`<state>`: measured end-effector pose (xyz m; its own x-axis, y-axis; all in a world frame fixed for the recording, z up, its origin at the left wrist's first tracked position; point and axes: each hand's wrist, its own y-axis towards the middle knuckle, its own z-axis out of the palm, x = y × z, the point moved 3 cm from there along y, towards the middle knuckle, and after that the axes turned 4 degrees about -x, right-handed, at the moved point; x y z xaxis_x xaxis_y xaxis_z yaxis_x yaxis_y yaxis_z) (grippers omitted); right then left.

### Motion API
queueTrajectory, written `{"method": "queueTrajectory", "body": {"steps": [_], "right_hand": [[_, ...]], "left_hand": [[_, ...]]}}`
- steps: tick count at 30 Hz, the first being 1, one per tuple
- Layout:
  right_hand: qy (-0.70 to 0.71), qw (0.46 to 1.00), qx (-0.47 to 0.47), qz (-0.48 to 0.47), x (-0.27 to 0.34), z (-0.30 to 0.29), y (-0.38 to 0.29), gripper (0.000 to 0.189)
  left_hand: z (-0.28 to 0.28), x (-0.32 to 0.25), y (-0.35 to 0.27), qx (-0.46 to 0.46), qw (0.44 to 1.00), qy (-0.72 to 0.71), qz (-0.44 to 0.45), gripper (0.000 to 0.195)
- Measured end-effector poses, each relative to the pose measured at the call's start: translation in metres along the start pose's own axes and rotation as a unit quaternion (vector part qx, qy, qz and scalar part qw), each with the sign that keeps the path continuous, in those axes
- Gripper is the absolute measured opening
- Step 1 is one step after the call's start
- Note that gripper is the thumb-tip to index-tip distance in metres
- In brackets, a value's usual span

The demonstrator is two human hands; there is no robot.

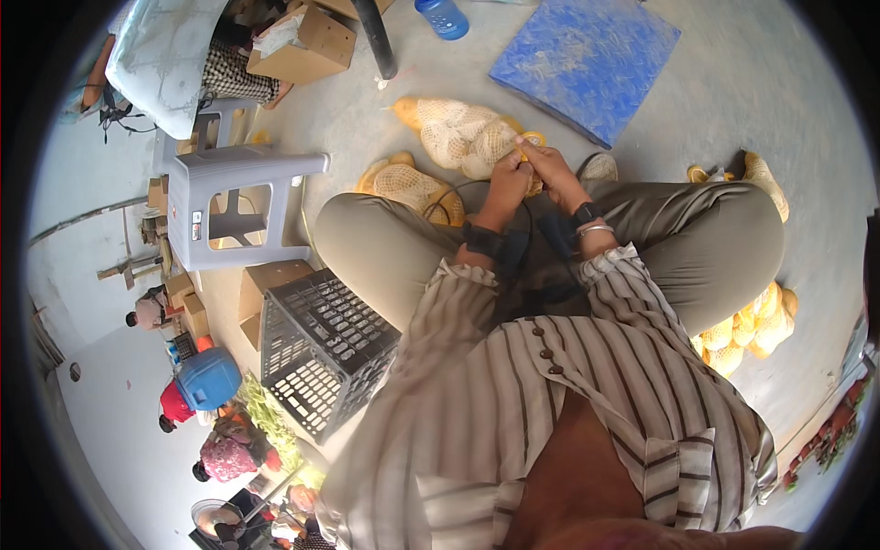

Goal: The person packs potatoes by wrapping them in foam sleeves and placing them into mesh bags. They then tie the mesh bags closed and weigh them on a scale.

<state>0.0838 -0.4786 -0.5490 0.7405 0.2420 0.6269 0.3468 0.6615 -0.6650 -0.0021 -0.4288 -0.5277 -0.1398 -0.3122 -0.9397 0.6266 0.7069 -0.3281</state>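
Note:
My left hand (510,184) and my right hand (554,173) are close together above my lap, thumbs up. Both grip a bunched piece of yellow netting (534,139); my fingers hide much of it. Just beyond my left hand, a mesh bag (450,134) filled with pale, rounded produce lies on the floor. Whether the netting I hold belongs to that bag, I cannot tell. Nearer my left knee rests another filled mesh bag (405,184), partly covered by my leg. A dark cord (454,189) runs beside it.
A blue platform (584,65) stands ahead, near a blue jug (443,17). More filled net bags (753,330) lie by my right knee. Leftward are a black plastic crate (330,350), a grey stool (240,206) and an open cardboard box (302,45). Several people work farther left.

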Motion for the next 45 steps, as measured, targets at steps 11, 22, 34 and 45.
{"method": "queueTrajectory", "body": {"steps": [11, 22, 34, 45], "right_hand": [[0.119, 0.988, -0.078, -0.059, -0.002, -0.030, 0.020, 0.014], [0.146, 0.972, 0.140, -0.115, 0.052, 0.036, -0.047, 0.011], [0.148, 0.949, 0.250, -0.125, 0.126, 0.085, -0.177, 0.015], [0.147, 0.946, 0.105, -0.270, 0.168, 0.016, -0.177, 0.027]], "left_hand": [[0.002, -0.005, -0.003, -0.012, 1.000, -0.029, -0.005, 0.015], [-0.035, -0.003, -0.015, -0.099, 0.990, -0.099, -0.004, 0.042], [0.004, -0.104, -0.044, 0.086, 0.950, -0.273, 0.124, 0.038], [0.034, -0.105, 0.106, 0.149, 0.967, -0.132, 0.158, 0.039]]}}
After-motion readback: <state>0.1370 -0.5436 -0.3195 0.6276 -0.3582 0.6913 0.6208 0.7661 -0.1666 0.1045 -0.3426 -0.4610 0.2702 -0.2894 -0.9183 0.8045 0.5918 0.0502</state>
